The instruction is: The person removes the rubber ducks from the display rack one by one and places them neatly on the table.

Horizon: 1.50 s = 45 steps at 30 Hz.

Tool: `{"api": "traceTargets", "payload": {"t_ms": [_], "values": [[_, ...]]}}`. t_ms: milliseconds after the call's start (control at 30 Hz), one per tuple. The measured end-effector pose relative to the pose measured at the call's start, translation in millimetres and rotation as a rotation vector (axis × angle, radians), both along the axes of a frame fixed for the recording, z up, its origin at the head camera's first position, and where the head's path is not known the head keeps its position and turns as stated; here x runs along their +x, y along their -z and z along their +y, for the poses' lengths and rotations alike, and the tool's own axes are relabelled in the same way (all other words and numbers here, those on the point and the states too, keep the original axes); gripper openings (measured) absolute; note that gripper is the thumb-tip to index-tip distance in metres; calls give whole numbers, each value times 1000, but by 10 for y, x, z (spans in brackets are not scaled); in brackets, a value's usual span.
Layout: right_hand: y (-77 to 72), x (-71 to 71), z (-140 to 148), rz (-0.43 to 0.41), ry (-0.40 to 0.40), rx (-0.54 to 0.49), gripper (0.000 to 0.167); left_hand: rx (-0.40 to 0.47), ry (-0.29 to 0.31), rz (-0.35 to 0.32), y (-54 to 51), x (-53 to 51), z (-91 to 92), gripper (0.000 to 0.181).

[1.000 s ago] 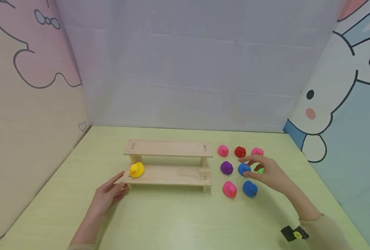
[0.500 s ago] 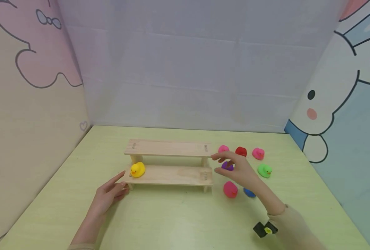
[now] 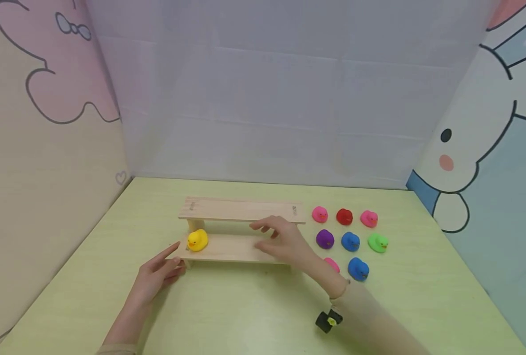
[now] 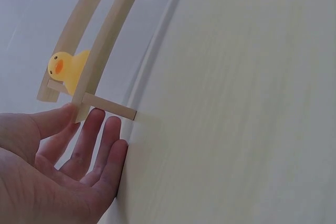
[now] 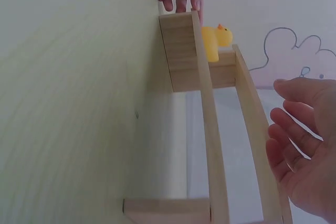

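A two-tier wooden shelf (image 3: 240, 251) stands on the table, and a yellow rubber duck (image 3: 198, 240) sits at the left end of its lower board. My left hand (image 3: 155, 272) pinches that board's left end; in the left wrist view the thumb lies on top with fingers below. Over the right half of the lower board hovers my right hand (image 3: 287, 242), fingers loosely bent and holding nothing. The right wrist view has the right hand (image 5: 307, 145) apart from the boards, with the duck (image 5: 214, 41) at the far end.
Right of the shelf, several rubber ducks stand in rows: pink (image 3: 320, 214), red (image 3: 344, 217), another pink (image 3: 369, 218), purple (image 3: 325, 239), blue (image 3: 350, 241), green (image 3: 378, 242) and a nearer blue (image 3: 358, 269). My right forearm partly covers a front pink duck (image 3: 332, 265).
My right hand has moved left from above the blue and purple ducks to over the lower board, with nothing in it. The left hand and yellow duck stay in place.
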State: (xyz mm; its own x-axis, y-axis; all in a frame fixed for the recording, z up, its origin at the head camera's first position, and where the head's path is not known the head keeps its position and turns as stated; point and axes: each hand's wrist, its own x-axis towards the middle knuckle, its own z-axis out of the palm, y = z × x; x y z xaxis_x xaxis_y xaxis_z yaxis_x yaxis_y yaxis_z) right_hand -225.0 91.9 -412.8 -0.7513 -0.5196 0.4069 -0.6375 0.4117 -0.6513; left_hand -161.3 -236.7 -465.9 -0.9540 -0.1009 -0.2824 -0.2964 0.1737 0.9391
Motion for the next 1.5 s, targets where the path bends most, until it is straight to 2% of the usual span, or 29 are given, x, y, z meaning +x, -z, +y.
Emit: {"api": "traceTargets", "payload": {"t_ms": [367,500,567,700,800,900,1000,1233,1500], "values": [[197,-10,-623,65,-48,-31,41,5,-20,-9,25,3,3,56],[273,-16,-814,94,-49,-13,44,8,-14,-6,12,4,2,56],[296,-21,-896,81,-49,-15,44,7,4,-7,2,-2,-10,57],[302,-29,-1024,18,-45,-21,44,14,63,-29,-11,-53,-71,63],[298,-32,-1091,-28,-33,-21,43,21,136,-34,-19,-115,-142,67],[306,-37,-1150,-47,-25,-30,42,30,215,-10,-34,-171,-210,68],[326,-39,-1208,-32,-15,-39,41,33,273,16,-51,-215,-258,70],[398,-44,-1341,19,64,-33,40,2,334,23,-73,-286,-317,70],[405,-19,-1398,49,144,-14,36,28,434,32,-83,-361,-406,75]]}}
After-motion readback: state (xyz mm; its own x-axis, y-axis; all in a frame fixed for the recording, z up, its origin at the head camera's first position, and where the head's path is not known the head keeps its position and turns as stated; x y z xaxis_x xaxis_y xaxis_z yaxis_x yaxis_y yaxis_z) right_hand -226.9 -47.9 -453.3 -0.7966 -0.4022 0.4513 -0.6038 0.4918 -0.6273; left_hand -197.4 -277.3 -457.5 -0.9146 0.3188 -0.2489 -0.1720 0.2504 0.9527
